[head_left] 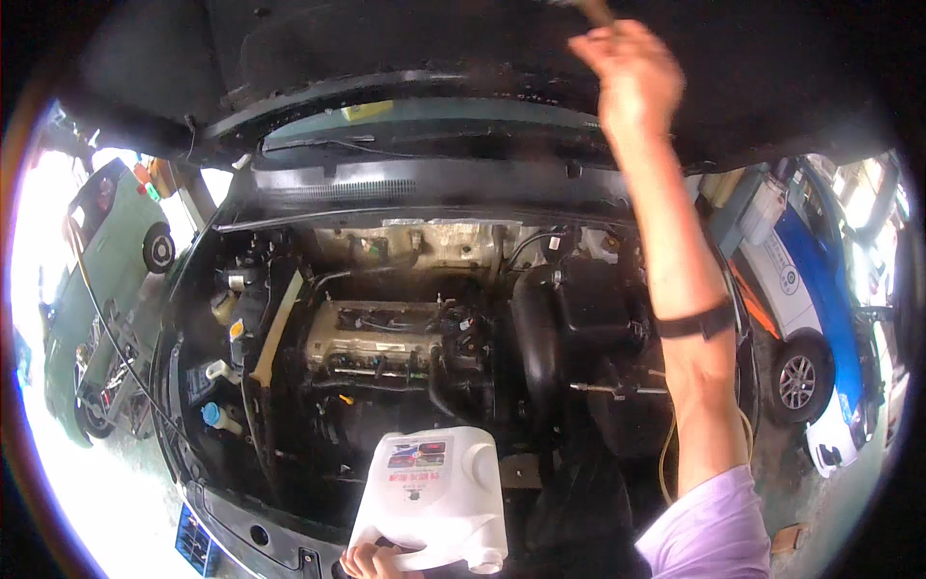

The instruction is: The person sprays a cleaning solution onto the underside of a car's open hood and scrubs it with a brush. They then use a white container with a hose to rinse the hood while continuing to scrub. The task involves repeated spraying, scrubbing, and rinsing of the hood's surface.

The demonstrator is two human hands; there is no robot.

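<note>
At the front of the engine bay, my left hand [374, 562] is closed round the handle of a white plastic jug [434, 482]. The jug lies tilted with its label side up and its neck toward the near edge. My right arm, with a dark band round the forearm and a light purple sleeve, stretches up across the bay. At its end my right hand [637, 82], blurred by motion, is closed near the raised hood [405, 43]. A brownish piece [593, 12] sticks out above its fingers, cut off by the picture's top edge; its kind is unclear.
Below lies the engine [376, 333], with a thick black air hose [536, 333] to its right. A blue-capped reservoir [221, 417] sits at the left. A metal rod-like tool [617, 390] rests right of centre. Other cars stand left and right, including a blue-and-white car [810, 289].
</note>
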